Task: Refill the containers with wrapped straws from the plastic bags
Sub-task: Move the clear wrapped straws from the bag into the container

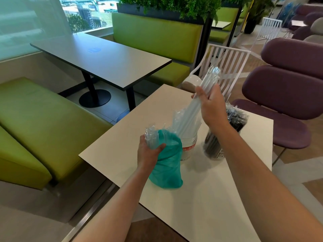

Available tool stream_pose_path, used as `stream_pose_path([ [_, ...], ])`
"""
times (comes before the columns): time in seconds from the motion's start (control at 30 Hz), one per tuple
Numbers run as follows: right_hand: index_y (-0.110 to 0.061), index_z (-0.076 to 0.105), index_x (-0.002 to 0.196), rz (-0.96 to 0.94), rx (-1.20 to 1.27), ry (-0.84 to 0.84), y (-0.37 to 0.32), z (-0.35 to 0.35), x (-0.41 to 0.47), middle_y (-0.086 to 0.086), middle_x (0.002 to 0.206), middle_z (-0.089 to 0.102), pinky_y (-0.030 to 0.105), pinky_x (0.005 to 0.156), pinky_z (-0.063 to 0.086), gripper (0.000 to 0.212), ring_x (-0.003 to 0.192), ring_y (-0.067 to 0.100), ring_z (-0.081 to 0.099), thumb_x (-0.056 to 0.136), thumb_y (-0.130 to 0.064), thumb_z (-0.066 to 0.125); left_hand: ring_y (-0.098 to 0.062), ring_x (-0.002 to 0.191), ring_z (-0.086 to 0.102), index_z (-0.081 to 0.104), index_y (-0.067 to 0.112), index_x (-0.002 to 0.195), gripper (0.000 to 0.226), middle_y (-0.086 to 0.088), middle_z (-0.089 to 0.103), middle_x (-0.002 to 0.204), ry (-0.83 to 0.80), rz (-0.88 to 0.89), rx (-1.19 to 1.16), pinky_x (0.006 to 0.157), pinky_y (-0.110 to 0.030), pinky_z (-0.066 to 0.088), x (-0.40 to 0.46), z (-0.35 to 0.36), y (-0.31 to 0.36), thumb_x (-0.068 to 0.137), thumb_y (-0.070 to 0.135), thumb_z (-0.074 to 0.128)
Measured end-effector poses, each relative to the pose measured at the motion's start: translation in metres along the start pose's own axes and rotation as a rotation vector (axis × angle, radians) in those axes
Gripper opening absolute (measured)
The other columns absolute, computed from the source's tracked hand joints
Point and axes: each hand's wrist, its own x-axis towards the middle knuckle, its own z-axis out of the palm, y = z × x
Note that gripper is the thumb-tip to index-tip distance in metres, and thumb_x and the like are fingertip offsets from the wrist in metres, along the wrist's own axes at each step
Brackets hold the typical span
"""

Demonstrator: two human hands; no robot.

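My right hand (210, 103) grips bundle of wrapped straws (197, 105) mid-length, lower ends in clear container (188, 147) on table (218, 189). Left hand (148, 151) clutches teal bag (167, 165) mouth. Straws look light, slick-wrapped, bendy: I'd hold the bunch firmly near middle, else they fan out.

Two bare forearms enter from the lower edge, no sleeves visible up to the frame border. Left hand (150, 152) and right hand (209, 105) both ungloved. No watch, bracelet or ring seen on wrists or fingers. No markings noted on the forearms
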Motion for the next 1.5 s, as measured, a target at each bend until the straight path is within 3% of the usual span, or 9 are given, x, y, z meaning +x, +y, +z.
stream_pose_path([
  [0.1, -0.017, 0.044, 0.107, -0.097, -0.155, 0.079, -0.002, -0.005, 0.002, 0.003, 0.095, 0.066, 0.028, 0.059, 0.048, 0.032, 0.077, 0.016, 0.061, 0.099, -0.048, 0.045, -0.015, 0.100, 0.055, 0.040, 0.027, 0.124, 0.062, 0.009, 0.052, 0.109, 0.015, -0.016, 0.019, 0.086, -0.028, 0.050, 0.000, 0.000, 0.001, 0.078, 0.031, 0.081],
  [0.27, -0.011, 0.045, 0.105, -0.121, -0.330, -0.015, 0.009, 0.000, -0.004, -0.001, 0.095, 0.045, 0.008, 0.065, 0.034, 0.028, 0.073, 0.001, 0.039, 0.099, -0.037, 0.050, -0.015, 0.103, 0.055, 0.040, 0.028, 0.124, 0.062, 0.009, 0.052, 0.111, 0.014, -0.021, 0.026, 0.092, -0.035, 0.052, 0.001, -0.001, -0.003, 0.078, 0.031, 0.081],
  [0.43, -0.008, 0.052, 0.100, 0.031, -0.423, -0.122, 0.048, 0.014, -0.014, 0.004, 0.098, 0.045, 0.017, 0.060, 0.030, 0.028, 0.082, 0.014, 0.044, 0.095, -0.036, 0.057, -0.021, 0.108, 0.059, 0.040, 0.030, 0.123, 0.063, 0.007, 0.056, 0.114, 0.014, -0.018, 0.020, 0.095, -0.042, 0.053, 0.002, -0.002, -0.007, 0.076, 0.034, 0.082],
  [0.63, -0.010, 0.051, 0.076, 0.138, -0.423, -0.114, 0.087, 0.031, -0.036, 0.004, 0.080, 0.049, 0.029, 0.064, 0.030, 0.032, 0.075, 0.022, 0.048, 0.087, -0.034, 0.069, -0.013, 0.100, 0.056, 0.037, 0.033, 0.117, 0.059, 0.011, 0.053, 0.108, 0.007, -0.013, 0.004, 0.085, -0.026, 0.050, 0.000, -0.003, -0.004, 0.078, 0.032, 0.081],
  [0.9, -0.008, 0.051, 0.120, 0.224, -0.303, -0.122, 0.090, 0.040, -0.041, 0.011, 0.112, 0.063, 0.038, 0.089, 0.049, 0.048, 0.102, 0.026, 0.058, 0.081, -0.019, 0.077, -0.015, 0.103, 0.055, 0.038, 0.031, 0.121, 0.061, 0.009, 0.053, 0.112, 0.010, -0.026, 0.010, 0.091, -0.033, 0.052, 0.001, -0.003, -0.005, 0.078, 0.034, 0.081],
  [1.1, -0.014, 0.041, 0.128, 0.181, -0.259, -0.111, 0.092, 0.041, -0.040, 0.007, 0.131, 0.047, 0.030, 0.093, 0.046, 0.067, 0.116, 0.022, 0.050, 0.075, -0.012, 0.080, -0.013, 0.099, 0.054, 0.037, 0.032, 0.118, 0.059, 0.012, 0.052, 0.106, 0.009, -0.027, 0.001, 0.080, -0.025, 0.047, -0.001, -0.003, -0.003, 0.078, 0.032, 0.081],
  [1.27, -0.022, 0.035, 0.135, -0.092, -0.636, -0.007, 0.084, 0.039, -0.035, 0.008, 0.136, 0.033, 0.040, 0.104, 0.033, 0.075, 0.122, 0.027, 0.033, 0.070, -0.027, 0.072, -0.012, 0.097, 0.054, 0.037, 0.032, 0.117, 0.058, 0.013, 0.052, 0.104, 0.008, -0.019, -0.014, 0.074, -0.019, 0.045, -0.001, -0.005, -0.002, 0.078, 0.032, 0.081],
  [1.4, -0.037, 0.030, 0.140, -0.047, -0.730, -0.248, 0.082, 0.042, -0.018, 0.002, 0.155, 0.009, 0.056, 0.114, 0.010, 0.067, 0.143, 0.030, 0.005, 0.082, -0.045, 0.061, -0.014, 0.099, 0.055, 0.037, 0.032, 0.118, 0.059, 0.009, 0.053, 0.109, 0.003, -0.021, -0.008, 0.081, -0.026, 0.048, -0.001, -0.005, -0.003, 0.078, 0.033, 0.081],
  [1.5, -0.045, 0.033, 0.138, -0.014, -0.754, -0.345, 0.089, 0.047, -0.009, 0.000, 0.158, 0.006, 0.061, 0.113, 0.010, 0.061, 0.146, 0.033, 0.003, 0.084, -0.067, 0.051, -0.012, 0.100, 0.054, 0.036, 0.033, 0.120, 0.060, 0.011, 0.051, 0.110, 0.005, -0.020, -0.009, 0.081, -0.025, 0.047, -0.001, -0.007, -0.004, 0.079, 0.033, 0.080],
])
